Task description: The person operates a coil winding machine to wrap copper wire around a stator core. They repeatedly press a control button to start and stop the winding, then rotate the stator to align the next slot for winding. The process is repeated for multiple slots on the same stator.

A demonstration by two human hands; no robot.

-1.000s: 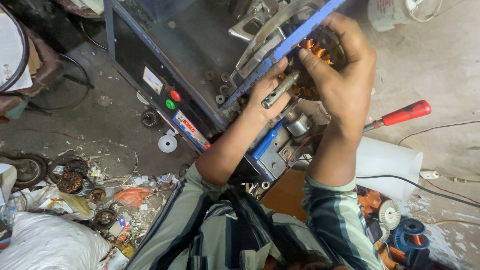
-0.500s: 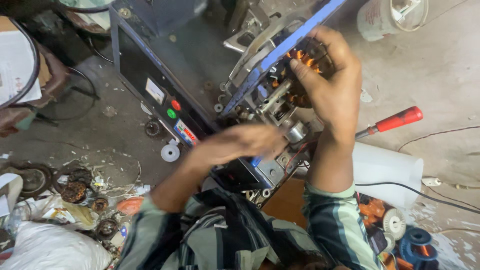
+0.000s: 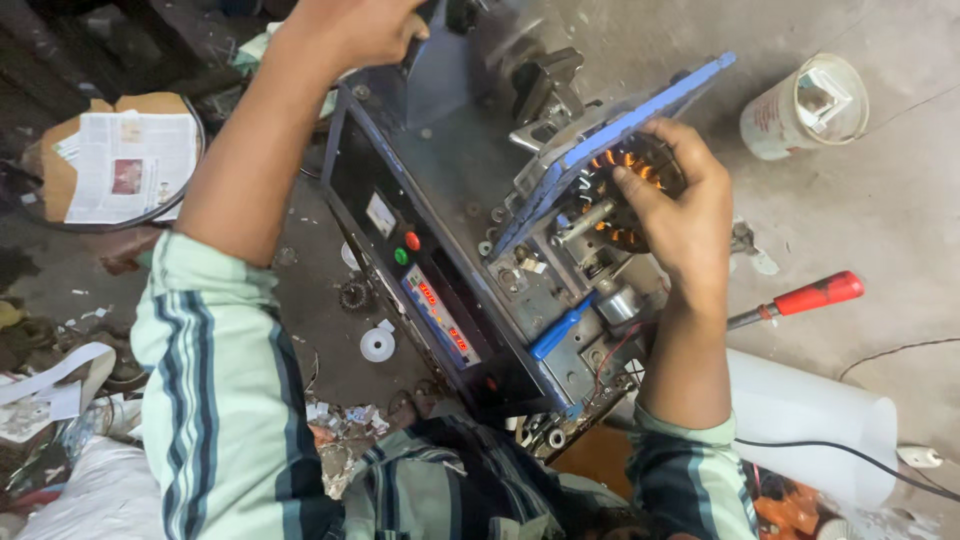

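Head view: a white cup (image 3: 803,107) stands on the floor, holding a pale scrap. The right hand (image 3: 685,225) curls around the copper-wound stator (image 3: 625,195) mounted on the winding machine (image 3: 470,240). The left hand (image 3: 350,30) grips the machine's handle (image 3: 425,40). A red-handled screwdriver (image 3: 800,298) lies nearby.

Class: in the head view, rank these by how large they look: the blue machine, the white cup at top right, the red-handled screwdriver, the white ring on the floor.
1. Blue machine
2. White cup and red-handled screwdriver: too alike to rank
3. White ring
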